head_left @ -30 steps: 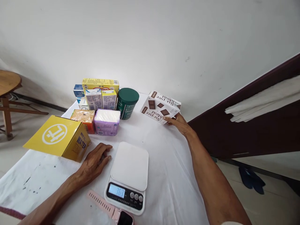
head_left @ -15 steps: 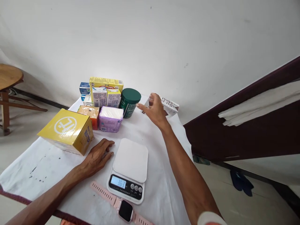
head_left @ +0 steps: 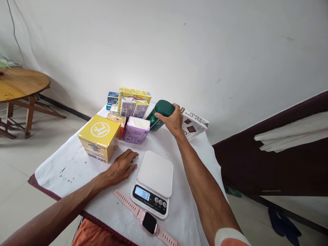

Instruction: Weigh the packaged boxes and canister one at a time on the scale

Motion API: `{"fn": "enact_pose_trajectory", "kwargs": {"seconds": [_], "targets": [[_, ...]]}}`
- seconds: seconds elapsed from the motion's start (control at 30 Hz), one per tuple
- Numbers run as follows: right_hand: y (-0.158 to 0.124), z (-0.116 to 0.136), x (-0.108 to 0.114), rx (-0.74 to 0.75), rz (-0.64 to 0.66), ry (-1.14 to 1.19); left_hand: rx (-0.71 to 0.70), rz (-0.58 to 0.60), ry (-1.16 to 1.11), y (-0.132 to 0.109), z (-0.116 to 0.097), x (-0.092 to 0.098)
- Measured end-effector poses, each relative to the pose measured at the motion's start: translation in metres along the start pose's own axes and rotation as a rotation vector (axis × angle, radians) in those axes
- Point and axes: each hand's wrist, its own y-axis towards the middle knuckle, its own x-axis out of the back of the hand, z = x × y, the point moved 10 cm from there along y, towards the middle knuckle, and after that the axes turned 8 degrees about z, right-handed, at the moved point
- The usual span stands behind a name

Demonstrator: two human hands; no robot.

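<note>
A pale wall (head_left: 164, 51) rises along the far side. In front of it, the table (head_left: 56, 167) wears a white cloth, dark-spotted on the left. A round wooden side table (head_left: 28, 80) is well apart on the far left. On the left of my table sits the yellow box (head_left: 99, 130). To its right, on the near side, lies the white scale (head_left: 155, 174), its plate facing up. My left grip (head_left: 123, 165) rests on the cloth between that box and the scale, fingers loosely bent, holding nothing.

Far right, the white box (head_left: 193, 124) printed with chocolate squares sits at an angle. Just left of it, near the wall, is the green tub (head_left: 164, 108). My right grip (head_left: 172, 120) is closed around its lid end, thumb on the left and fingers on the right. The tub leans to the right; I can't tell whether its base touches the cloth.

Left of the tub are the tall yellow carton (head_left: 135, 94) at the back, the purple pack (head_left: 135, 131) nearer me, and the orange pack (head_left: 121, 131) beside that. Two small cartons (head_left: 128, 107) stand before the tall one. Nearest me, a pink watch (head_left: 149, 222) lies by the scale, whose little display (head_left: 142, 193) reads 363.
</note>
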Motion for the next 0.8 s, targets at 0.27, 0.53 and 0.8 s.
{"fn": "enact_pose_trajectory", "kwargs": {"seconds": [0.27,0.53,0.8], "targets": [[-0.076,0.042,0.089,0.103,-0.035,-0.077,-0.02,0.024,0.046,-0.002,-0.002,0.0],[-0.175,0.068,0.085,0.097,0.167,0.021,-0.046,0.022,0.062,-0.003,0.0,0.0],[-0.207,0.074,0.079,0.082,0.202,0.031,-0.054,0.026,0.082,-0.004,-0.001,-0.001]]}}
